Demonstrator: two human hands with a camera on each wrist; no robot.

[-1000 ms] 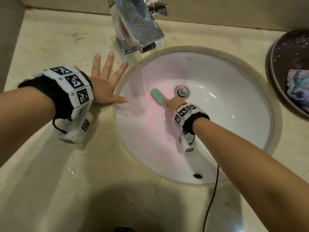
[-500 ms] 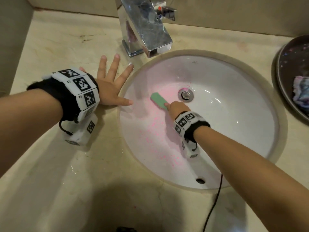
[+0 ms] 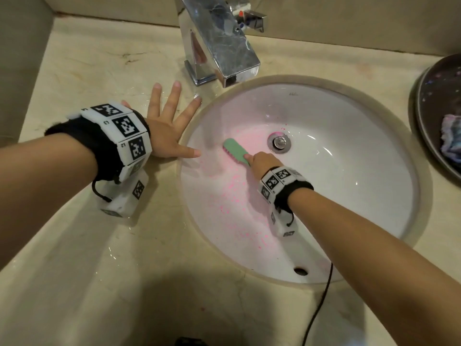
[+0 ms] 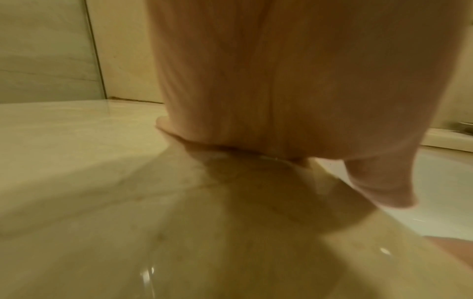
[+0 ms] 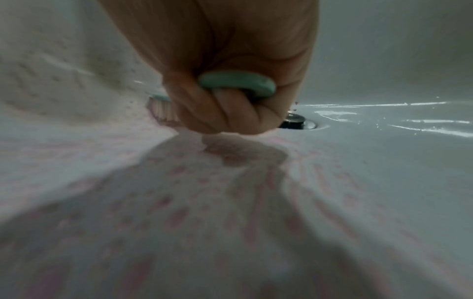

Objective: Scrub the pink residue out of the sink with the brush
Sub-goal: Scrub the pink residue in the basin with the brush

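A white oval sink [image 3: 349, 136] carries pink residue [image 3: 232, 193] across its left half, in specks and a pale smear toward the drain [image 3: 279, 142]. My right hand [image 3: 262, 162] grips the handle of a green brush [image 3: 235, 151], whose bristles press on the basin just left of the drain. In the right wrist view my fingers [image 5: 230, 113] curl round the green handle [image 5: 238, 84], with the pale bristles [image 5: 162, 110] on the pink film. My left hand [image 3: 167, 126] lies flat on the counter, fingers spread, thumb at the sink's left rim [image 3: 184, 148].
A chrome faucet [image 3: 219, 46] overhangs the sink's back edge. At the right edge a dark round tray [image 3: 434, 116] holds a crumpled cloth [image 3: 451, 138]. The beige marble counter [image 3: 124, 258] is wet in spots. A black cable [image 3: 321, 298] hangs from my right wrist.
The brush and my right hand have stayed just left of the drain, shifting only slightly within the basin. The left hand has kept its place on the counter.
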